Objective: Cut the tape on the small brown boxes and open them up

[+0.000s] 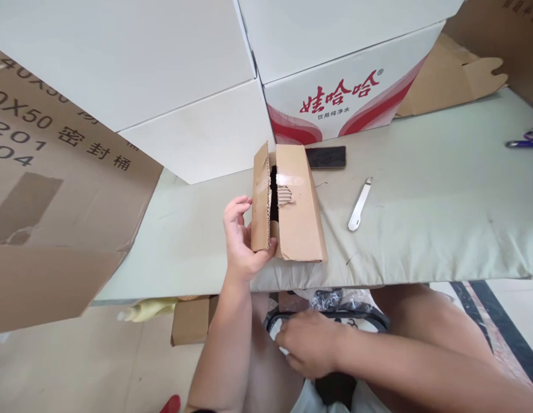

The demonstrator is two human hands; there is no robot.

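Note:
A small brown cardboard box [297,212] sits near the front edge of the cloth-covered table. Its top flaps are parted slightly, with a dark gap between them and a torn patch on the right one. My left hand [245,241] grips the box's near left corner, thumb at the front and fingers along the left side. Lower down, above my lap, my right hand [309,344] is over a black-rimmed container [380,322]. Its fingers point down and left and are blurred, so I cannot make out whether they hold anything. Clear plastic wrapping [330,299] shows in the container.
A white utility knife [360,205] and a dark phone [329,157] lie right of the box. White cartons [335,103] are stacked behind it. A large brown carton [55,172] stands left. Purple-handled scissors [526,140] lie far right; a smaller box [189,322] is below the table.

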